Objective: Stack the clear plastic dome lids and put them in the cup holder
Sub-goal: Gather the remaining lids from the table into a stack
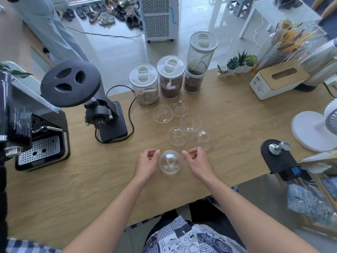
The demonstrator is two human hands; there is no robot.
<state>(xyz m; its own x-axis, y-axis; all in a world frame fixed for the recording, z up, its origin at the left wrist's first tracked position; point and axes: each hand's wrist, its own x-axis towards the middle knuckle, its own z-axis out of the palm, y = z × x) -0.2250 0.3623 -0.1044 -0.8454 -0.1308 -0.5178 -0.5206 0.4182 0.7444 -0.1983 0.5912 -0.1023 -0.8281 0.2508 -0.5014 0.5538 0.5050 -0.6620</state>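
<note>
Six clear plastic dome lids on our light wooden table (228, 114): five loose ones (190, 122) scattered singly behind, well apart from stacking; nearest dome lid (170, 162) sits dome-up between our hands, likely as base of the stack; left hand (147, 164) and right hand (197, 162) flank it, fingers loosely curled, gripping nothing, just beside its rim; cup holder we cannot identify

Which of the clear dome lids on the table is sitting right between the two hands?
The nearest dome lid, alone at the front of the table, flanked by the left hand and right hand. The other five lie farther back, towards the jars.
</note>
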